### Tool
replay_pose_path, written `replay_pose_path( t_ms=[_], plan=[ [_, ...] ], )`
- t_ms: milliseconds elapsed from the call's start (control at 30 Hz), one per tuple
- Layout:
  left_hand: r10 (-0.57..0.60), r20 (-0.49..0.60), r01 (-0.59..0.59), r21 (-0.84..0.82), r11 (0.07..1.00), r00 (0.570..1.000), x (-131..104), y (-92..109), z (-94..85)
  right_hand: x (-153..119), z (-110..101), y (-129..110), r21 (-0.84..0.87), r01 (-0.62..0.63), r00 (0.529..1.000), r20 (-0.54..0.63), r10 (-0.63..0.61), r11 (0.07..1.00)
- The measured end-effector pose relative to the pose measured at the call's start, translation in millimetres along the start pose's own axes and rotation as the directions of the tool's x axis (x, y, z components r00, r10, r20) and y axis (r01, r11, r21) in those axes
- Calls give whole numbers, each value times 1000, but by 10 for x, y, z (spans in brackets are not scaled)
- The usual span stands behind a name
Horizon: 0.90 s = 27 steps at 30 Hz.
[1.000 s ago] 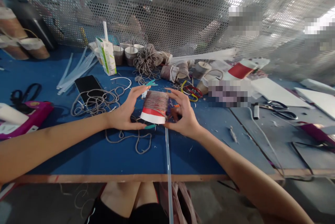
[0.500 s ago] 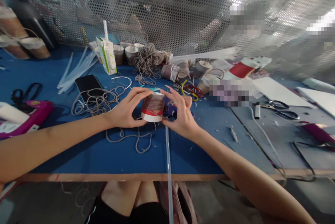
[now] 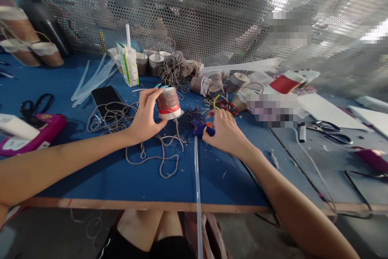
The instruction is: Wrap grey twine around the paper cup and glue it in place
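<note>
In my left hand [image 3: 147,115] is a paper cup [image 3: 169,103] partly wound with grey-brown cord, its red and white band still bare at the lower end. The thumb presses the lower rim and the fingers reach over the top. A loose tail of grey cord [image 3: 163,150] hangs from the cup onto the blue table. My right hand [image 3: 227,131] is closed at the handle of a dark blue glue gun [image 3: 198,121], thumb against it; the other fingertips are partly hidden. A long clear glue stick [image 3: 197,178] sticks out of the gun's back, past the table edge.
A tangle of cord lies by a phone [image 3: 106,99] on the left. Behind stand a drink carton [image 3: 129,65], cord-wrapped cups [image 3: 156,63] and a cord heap [image 3: 176,69]. Scissors [image 3: 329,127] and a magenta device [image 3: 372,158] lie right; another magenta device [image 3: 48,131] sits left.
My right hand has left the cup and moved right and down to the glue gun. My left hand has lifted the cup up and left, tilting it.
</note>
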State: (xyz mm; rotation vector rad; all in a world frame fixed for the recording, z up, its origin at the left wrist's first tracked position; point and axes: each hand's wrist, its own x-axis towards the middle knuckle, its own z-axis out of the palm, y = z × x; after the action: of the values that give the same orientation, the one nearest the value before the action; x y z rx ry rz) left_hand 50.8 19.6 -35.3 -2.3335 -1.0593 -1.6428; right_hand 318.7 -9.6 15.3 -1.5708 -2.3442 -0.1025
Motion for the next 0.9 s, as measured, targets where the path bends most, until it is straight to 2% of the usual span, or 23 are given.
replay_pose_path(
  t_ms=[200,300,400,500,567,633,700,800,900],
  plan=[
    [-49,13,49,0,999,999,3,12,-1,28,-92,14,61,-49,969,246,33,997],
    [-52,15,52,3,999,999,8,20,-7,48,-91,-8,25,-142,947,295,128,990],
    [-56,15,56,5,998,998,6,27,-9,66,-43,-26,-54,-187,949,248,195,981],
    [-82,22,82,-6,997,996,-4,24,-6,87,-11,18,-34,-93,983,156,98,995],
    [-96,25,96,-15,995,995,-10,14,-2,92,-17,66,62,22,999,25,-24,998],
    [-100,32,101,-18,995,994,-13,0,2,77,-40,85,198,135,985,-136,-109,971],
    [-87,41,88,-19,996,995,-13,-10,3,39,-66,49,347,213,962,-240,-133,913],
    [-70,49,71,-28,997,996,-12,-9,2,-30,-83,-80,507,256,957,-256,-140,823],
    [-81,49,84,-49,995,995,-11,1,-3,-61,-64,-187,522,298,951,-235,-201,799]
  ],
)
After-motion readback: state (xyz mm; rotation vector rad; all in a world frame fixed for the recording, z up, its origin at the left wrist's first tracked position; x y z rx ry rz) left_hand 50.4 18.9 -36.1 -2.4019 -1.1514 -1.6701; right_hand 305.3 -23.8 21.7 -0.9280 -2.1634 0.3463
